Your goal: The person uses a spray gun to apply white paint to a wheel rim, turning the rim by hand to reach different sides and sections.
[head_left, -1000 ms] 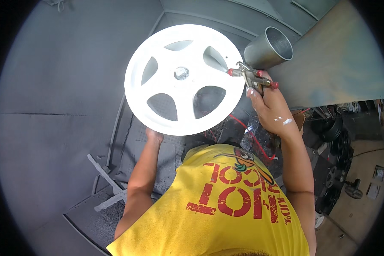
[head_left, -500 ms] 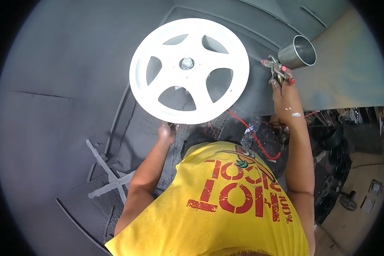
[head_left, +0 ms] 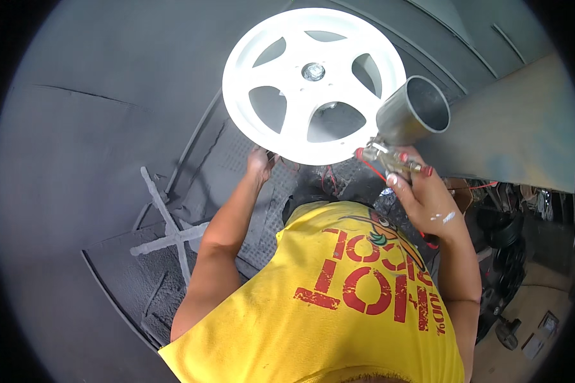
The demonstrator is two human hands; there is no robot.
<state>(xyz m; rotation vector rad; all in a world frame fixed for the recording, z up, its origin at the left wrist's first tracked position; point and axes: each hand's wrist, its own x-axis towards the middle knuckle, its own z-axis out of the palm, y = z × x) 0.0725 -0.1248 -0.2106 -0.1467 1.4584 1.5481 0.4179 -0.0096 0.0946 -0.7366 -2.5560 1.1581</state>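
A white five-spoke wheel rim [head_left: 296, 115] faces up in front of me, with crumpled silvery material in its centre hole. My right hand [head_left: 425, 195] is wrapped round a metal spray gun [head_left: 388, 156] with red knobs. The gun's silver cup [head_left: 397, 118] overlaps the wheel's right edge, and its nozzle is close to the near right of the rim. Under the wheel's near left edge is my left hand [head_left: 260, 166], its fingers closed and partly hidden; what they grip does not show.
A red hose [head_left: 372, 168] runs below the gun. At lower left stands a grey-coated cross-shaped frame [head_left: 177, 236]. Dark wheels or tyres [head_left: 501, 268] are stacked at right, near a fan [head_left: 508, 333]. A tan panel [head_left: 511, 121] rises at the right.
The spray gun has come nearer and leftward, from beside the wheel to its near right edge. The wheel's spokes have turned, and the wheel sits farther up and right in view.
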